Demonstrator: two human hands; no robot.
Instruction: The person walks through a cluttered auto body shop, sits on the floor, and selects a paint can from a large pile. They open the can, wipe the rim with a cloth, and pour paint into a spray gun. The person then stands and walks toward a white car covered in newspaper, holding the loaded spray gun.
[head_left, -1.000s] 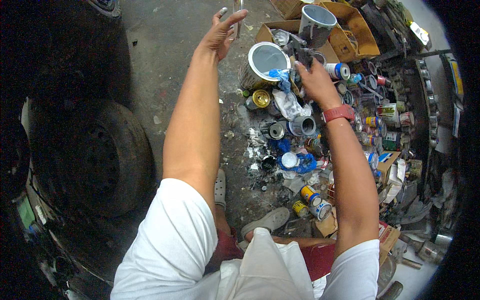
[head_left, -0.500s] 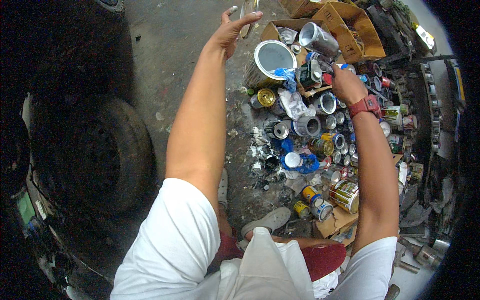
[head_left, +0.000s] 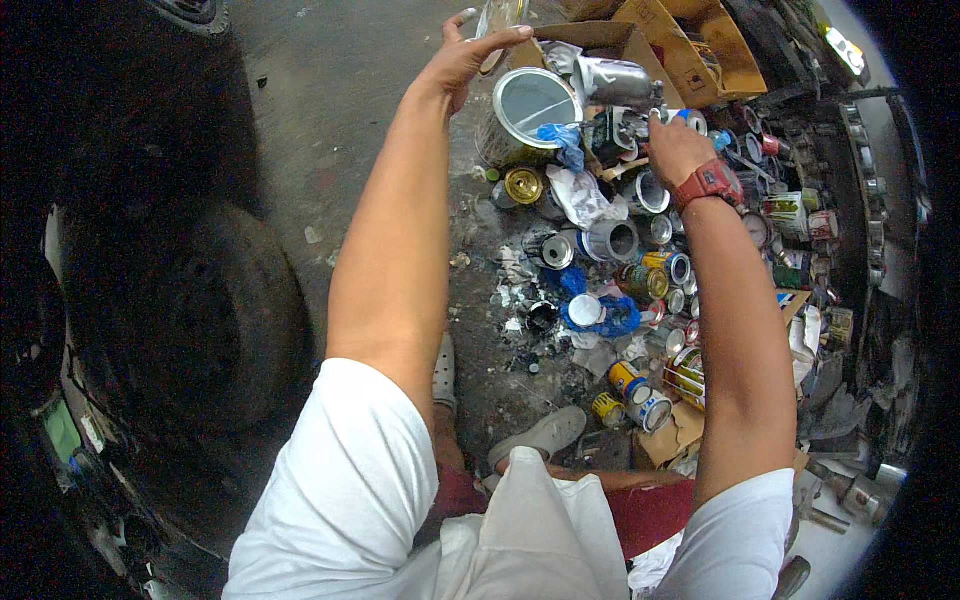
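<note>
My right hand [head_left: 682, 152], with a red watch at the wrist, is closed at the base end of a grey metal cup [head_left: 618, 82]. The cup is tipped with its mouth to the left, and a thin pale stream seems to fall from it into a large paint can [head_left: 497, 128]. That can stands open, grey inside. My left hand [head_left: 468, 62] reaches beyond it, thumb and fingers around a shiny round lid [head_left: 505, 20] seen nearly edge-on and partly cut off by the picture's top. Blue crumpled plastic [head_left: 568, 147] hangs at the can's rim.
Several open paint tins [head_left: 612, 240] crowd the floor to the right, with white rags [head_left: 585, 195] and splashed paint among them. Cardboard boxes [head_left: 740, 50] stand at the far right. A wheel [head_left: 210, 310] is at left. My shoe [head_left: 540, 438] is near the tins.
My right hand has moved left and tipped the metal cup further, bringing its mouth over the large can; a thin stream now shows. My left hand has barely moved.
</note>
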